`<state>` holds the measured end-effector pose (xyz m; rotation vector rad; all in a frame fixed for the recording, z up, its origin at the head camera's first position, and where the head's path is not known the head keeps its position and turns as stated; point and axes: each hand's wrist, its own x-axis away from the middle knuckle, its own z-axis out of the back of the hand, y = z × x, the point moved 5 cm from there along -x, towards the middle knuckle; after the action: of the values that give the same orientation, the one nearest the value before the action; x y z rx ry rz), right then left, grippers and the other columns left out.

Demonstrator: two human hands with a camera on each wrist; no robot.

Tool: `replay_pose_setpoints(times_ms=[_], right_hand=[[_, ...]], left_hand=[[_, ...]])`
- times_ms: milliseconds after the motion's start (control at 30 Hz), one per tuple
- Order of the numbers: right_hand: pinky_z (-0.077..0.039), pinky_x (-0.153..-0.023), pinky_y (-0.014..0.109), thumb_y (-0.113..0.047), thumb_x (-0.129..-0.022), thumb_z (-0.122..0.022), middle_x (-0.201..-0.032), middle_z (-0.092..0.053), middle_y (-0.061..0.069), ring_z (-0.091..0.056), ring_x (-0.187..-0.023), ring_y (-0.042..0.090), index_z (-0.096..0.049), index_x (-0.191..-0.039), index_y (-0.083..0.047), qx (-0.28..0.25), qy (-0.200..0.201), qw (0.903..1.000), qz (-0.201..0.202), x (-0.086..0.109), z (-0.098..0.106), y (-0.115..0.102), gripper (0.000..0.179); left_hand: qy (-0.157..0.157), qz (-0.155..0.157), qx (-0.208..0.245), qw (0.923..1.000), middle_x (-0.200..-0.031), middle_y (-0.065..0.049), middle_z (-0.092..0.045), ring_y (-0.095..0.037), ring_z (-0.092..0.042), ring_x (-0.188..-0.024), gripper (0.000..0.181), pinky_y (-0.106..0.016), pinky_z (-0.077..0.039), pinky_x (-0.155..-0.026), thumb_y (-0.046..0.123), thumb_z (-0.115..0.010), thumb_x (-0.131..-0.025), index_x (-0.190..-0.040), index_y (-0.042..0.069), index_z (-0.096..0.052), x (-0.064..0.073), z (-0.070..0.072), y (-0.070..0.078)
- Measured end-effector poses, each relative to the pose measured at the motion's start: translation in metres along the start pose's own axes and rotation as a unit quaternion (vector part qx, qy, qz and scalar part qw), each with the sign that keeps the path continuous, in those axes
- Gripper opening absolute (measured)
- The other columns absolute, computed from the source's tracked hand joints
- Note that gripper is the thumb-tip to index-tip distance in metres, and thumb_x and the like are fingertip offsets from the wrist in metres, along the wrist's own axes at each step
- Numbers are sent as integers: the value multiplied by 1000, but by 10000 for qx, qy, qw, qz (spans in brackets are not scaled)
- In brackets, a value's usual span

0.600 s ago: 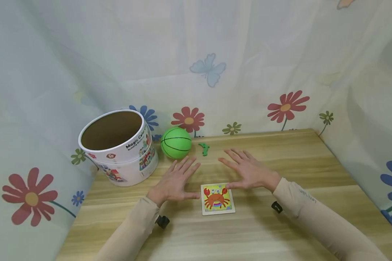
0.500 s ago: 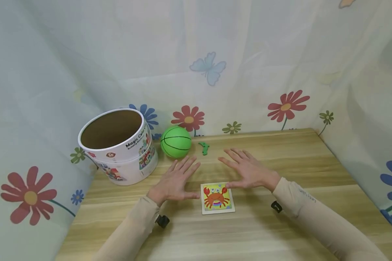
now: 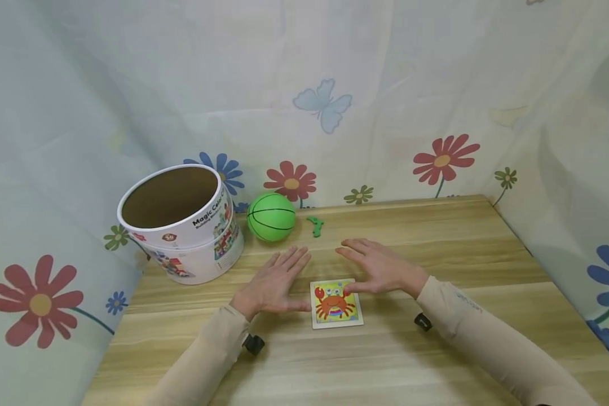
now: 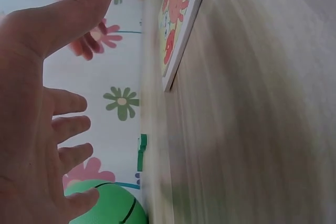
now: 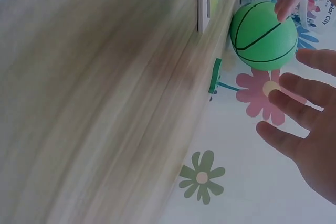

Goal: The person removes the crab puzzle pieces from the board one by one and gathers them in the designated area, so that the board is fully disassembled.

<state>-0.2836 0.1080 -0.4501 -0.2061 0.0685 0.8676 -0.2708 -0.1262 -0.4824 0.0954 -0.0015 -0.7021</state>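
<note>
The left hand and right hand are held apart, fingers extended, with the crab card between them on the counter. "Magic Color City" and, seemingly, "Building Blocks" are printed on the tub.

Bucket: white, printed, stood at the back left corner of the table.
Ball: green with black lines, rested near the back edge, just beside the bucket.
Green piece: lay near the back edge, right of the ball.
Curtain: hung behind the back edge, patterned with flowers.
</note>
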Motion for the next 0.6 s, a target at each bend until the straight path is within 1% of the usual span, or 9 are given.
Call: replay_pose_setpoints(times_ms=[167,333,467,600], right_hand=[[-36,-111,52,-69,-83,-59,-149,-44,11,-42,-136,30,-40,-149,-16,-85,-33,10000,25,-3,-4,-3,87],[-37,-111,51,-66,-84,-61,-147,-46,11,-45,-134,30,-42,-148,-14,-184,-74,9997,144,-6,-9,-6,85],[-37,-111,49,-66,-85,-59,-146,-48,12,-46,-133,29,-44,-146,-11,-206,-61,9995,222,-8,-14,-7,83],[-38,-110,47,-66,-87,-57,-145,-49,14,-46,-132,29,-45,-145,-9,-169,-59,9995,275,-9,-18,-10,82]], left_hand=[[27,-62,9,10000,-165,-5,-12,-30,-14,-151,116,-54,-13,-120,79,-60,-73,-157,13,-16,1,-2,4],[-92,-84,43,9999,-164,-6,-11,-29,-12,-151,117,-53,-11,-120,80,-58,-74,-157,11,-15,4,-6,7],[-212,-52,18,9998,-165,-5,-9,-27,-8,-151,117,-51,-10,-120,81,-56,-74,-157,11,-15,5,-10,9],[-228,-66,46,9997,-165,-5,-10,-27,-9,-151,116,-51,-13,-120,82,-55,-74,-157,10,-18,6,-13,10]])
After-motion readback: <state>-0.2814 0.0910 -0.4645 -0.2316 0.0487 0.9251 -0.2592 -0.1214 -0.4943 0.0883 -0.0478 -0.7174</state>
